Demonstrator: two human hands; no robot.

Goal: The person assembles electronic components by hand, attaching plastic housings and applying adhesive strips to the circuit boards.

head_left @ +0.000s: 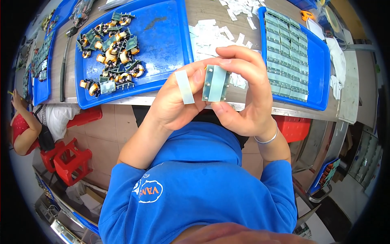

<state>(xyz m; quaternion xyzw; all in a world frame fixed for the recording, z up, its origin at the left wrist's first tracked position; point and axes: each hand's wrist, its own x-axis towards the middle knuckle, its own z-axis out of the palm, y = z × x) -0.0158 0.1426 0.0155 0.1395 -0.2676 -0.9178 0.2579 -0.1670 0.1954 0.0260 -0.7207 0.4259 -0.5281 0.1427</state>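
Fingers and thumb of the bare right hand (258,101) are clamped on a small, rectangular green circuit board (207,87), a fingertip at its far edge and the thumb at its near edge. A pale, translucent band (217,83) runs down the board's face. The bare left hand (172,97) is just beside it, its thumb near the board's left edge, and a flat, pale, translucent strip (185,87) lies slightly tilted across this hand. From where I watch, I cannot tell whether the strip is pinched or merely clinging to skin. If it only clings, a small turn of the wrist could drop it. With so little of the board gripped, I judge that an off-centre squeeze could make it skew or slip free.

Beyond the hands, I see a messy heap of thin white strips (207,38) on the brown workbench (201,11); a dropped strip could get lost among them. To the left, a blue plastic tray (164,44) holds jumbled green boards with orange-yellow coils (111,55). To the right, a second blue plastic tray (319,61) carries neat rows of flat, pale green boards (284,57), which a careless sleeve or elbow could knock out of line.
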